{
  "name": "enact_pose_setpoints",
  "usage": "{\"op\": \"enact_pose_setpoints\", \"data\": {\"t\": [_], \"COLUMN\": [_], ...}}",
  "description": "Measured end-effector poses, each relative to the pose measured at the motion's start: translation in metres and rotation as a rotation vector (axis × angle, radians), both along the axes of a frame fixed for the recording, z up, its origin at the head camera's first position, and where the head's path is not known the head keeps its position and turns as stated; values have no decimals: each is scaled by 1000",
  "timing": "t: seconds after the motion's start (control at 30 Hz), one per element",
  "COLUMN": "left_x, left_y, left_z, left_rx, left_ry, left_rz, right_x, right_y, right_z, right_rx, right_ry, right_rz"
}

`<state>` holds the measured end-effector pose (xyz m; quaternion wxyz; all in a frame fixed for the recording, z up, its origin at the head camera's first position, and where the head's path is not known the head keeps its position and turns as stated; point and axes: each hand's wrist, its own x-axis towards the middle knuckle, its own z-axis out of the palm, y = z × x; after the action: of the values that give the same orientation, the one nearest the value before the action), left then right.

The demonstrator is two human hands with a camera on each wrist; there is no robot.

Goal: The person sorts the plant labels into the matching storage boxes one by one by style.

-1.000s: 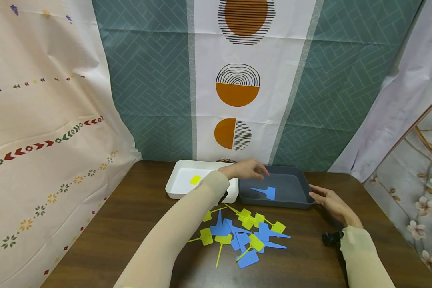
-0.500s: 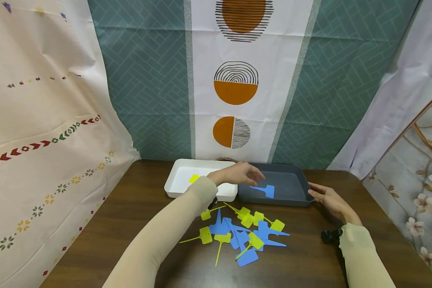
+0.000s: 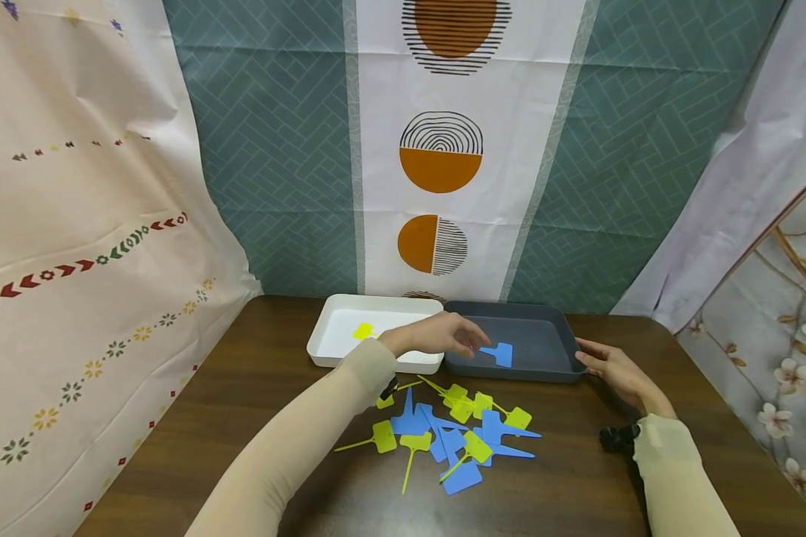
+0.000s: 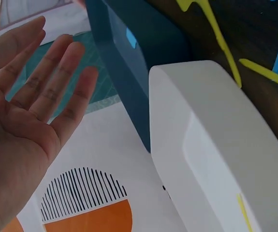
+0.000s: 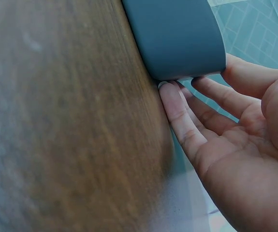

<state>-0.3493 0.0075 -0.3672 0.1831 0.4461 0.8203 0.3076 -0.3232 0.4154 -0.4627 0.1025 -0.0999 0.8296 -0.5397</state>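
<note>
Yellow tag at the left lies in the white tray, partly hidden by the left hand, which hangs over where the trays meet, fingers loosely extended, holding nothing. Nearer, on the table, loose yellow tags and blue tags overlap. They look thin, light and slightly bendy, likely slippery when stacked; their broad heads seem the best place to pinch, the slim stems the weakest. Farther right, a blue tag lies in the dark tray, apparently stiff; the right hand grips its right end, thumb at the rim, fingertips at the base.
</note>
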Motion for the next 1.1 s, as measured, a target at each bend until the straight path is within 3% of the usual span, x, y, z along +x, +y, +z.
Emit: {"op": "enact_pose_setpoints", "data": {"t": [0.27,0.57,0.83,1.1], "left_x": [12,19,28,30], "left_y": [-5,-15,-20,-19], "left_z": [-12,-29,-36,-45], "left_rx": [-47,-76,-132,-207], "left_ry": [20,25,-6,36], "left_rz": [19,-12,-7,-18], "right_x": [1,0,0,0], "right_y": [-1,0,0,1], "right_z": [1,1,1,0], "right_rx": [-8,2,5,3], "right_ry": [-3,4,10,8], "right_rz": [1,-3,3,0]}}
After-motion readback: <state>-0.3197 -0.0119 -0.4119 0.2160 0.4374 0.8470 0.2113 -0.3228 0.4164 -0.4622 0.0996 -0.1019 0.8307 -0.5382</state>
